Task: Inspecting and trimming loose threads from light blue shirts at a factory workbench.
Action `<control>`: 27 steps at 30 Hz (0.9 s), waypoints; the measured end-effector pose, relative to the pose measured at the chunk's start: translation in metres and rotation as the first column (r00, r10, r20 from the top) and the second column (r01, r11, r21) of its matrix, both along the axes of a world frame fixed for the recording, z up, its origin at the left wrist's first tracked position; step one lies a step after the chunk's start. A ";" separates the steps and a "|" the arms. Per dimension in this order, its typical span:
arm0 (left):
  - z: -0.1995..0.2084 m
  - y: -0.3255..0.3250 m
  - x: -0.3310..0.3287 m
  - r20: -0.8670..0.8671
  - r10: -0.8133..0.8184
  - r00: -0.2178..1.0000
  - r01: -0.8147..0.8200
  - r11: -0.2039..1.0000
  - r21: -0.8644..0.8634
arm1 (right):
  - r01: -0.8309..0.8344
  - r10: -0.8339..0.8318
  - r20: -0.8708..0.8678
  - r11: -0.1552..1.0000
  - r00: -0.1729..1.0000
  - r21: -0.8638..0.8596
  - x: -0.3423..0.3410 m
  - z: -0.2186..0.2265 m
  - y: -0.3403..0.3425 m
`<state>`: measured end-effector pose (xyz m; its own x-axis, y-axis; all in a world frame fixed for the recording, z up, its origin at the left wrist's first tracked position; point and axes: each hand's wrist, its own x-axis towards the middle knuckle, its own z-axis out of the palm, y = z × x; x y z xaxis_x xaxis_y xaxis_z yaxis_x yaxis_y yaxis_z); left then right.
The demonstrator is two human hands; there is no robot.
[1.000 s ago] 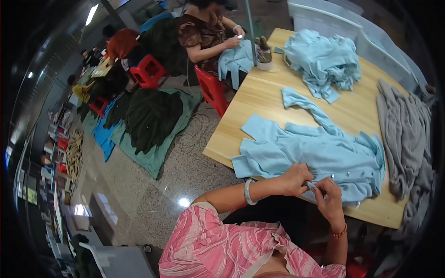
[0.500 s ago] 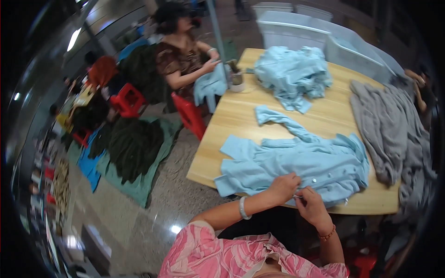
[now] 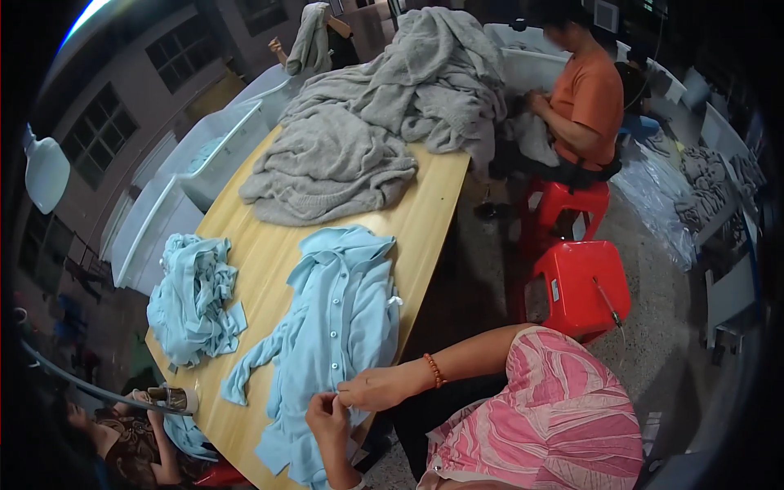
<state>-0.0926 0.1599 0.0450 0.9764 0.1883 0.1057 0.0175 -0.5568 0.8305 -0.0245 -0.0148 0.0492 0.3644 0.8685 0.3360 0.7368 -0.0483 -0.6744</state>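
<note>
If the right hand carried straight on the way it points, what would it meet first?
Most likely the left hand, its fingertips right by those of the right hand. Depth is unclear, so the light-blue buttoned garment beneath could come first.

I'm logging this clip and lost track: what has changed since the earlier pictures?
The view swung right, showing more of the red stools and grey knitwear pile. The left hand and right hand stay close together by the blue cardigan, still on the table; no release shows.
</note>
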 end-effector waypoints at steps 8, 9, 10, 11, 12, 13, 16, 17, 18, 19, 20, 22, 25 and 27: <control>-0.008 0.020 -0.011 -0.143 -0.087 0.986 -0.042 0.699 -0.713 | 0.105 -0.113 0.138 0.992 0.984 0.064 -0.009 0.000 0.014; -0.010 0.021 -0.012 -0.145 -0.071 0.987 -0.062 0.661 -0.748 | 0.115 -0.125 0.149 0.991 0.981 0.070 -0.010 -0.001 0.016; -0.010 0.023 -0.012 -0.149 -0.071 0.986 -0.066 0.660 -0.749 | 0.158 -0.170 0.123 0.982 0.978 0.101 -0.011 -0.001 0.017; -0.011 0.024 -0.012 -0.156 -0.083 0.984 -0.067 0.641 -0.765 | 0.199 -0.213 0.096 0.971 0.972 0.132 -0.011 -0.002 0.018; -0.010 0.025 -0.012 -0.165 -0.102 0.981 -0.067 0.620 -0.782 | 0.200 -0.213 0.094 0.971 0.973 0.130 -0.011 -0.002 0.018; -0.009 0.026 -0.011 -0.165 -0.097 0.981 -0.070 0.621 -0.781 | 0.184 -0.197 0.117 0.976 0.974 0.113 -0.010 -0.003 0.018; -0.005 0.025 -0.014 -0.162 -0.134 0.978 -0.042 0.629 -0.776 | 0.150 -0.163 0.183 0.985 0.970 0.085 -0.006 -0.003 0.018; -0.005 0.023 -0.017 -0.118 -0.116 0.986 -0.015 0.644 -0.765 | 0.128 -0.136 0.225 0.991 0.965 0.049 -0.004 -0.004 0.017; -0.005 0.021 -0.020 -0.064 -0.107 0.992 0.022 0.654 -0.757 | 0.138 -0.152 0.212 0.987 0.965 0.075 -0.003 -0.004 0.017; -0.006 0.019 -0.022 -0.081 -0.082 0.993 -0.006 0.659 -0.752 | 0.123 -0.136 0.205 0.990 0.969 0.074 -0.002 -0.005 0.018; -0.007 0.018 -0.025 -0.050 -0.104 0.993 0.045 0.746 -0.664 | 0.136 -0.139 0.181 0.990 0.974 0.028 -0.001 -0.006 0.018; -0.011 0.014 -0.027 0.001 -0.086 0.996 0.073 0.846 -0.528 | 0.132 -0.129 0.161 0.991 0.978 -0.008 0.001 -0.008 0.020; -0.015 0.009 -0.028 0.049 -0.002 0.999 0.023 0.904 -0.427 | 0.102 -0.102 0.138 0.995 0.985 0.006 0.003 -0.008 0.021; -0.014 0.006 -0.027 0.047 0.002 0.999 0.016 0.920 -0.392 | 0.106 -0.099 0.154 0.994 0.983 -0.040 0.005 -0.005 0.020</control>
<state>-0.1196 0.1655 0.0315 0.9737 0.2169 0.0694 -0.0284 -0.1867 0.9820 -0.0197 0.0051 0.0442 0.4008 0.8456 0.3527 0.8194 -0.1587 -0.5508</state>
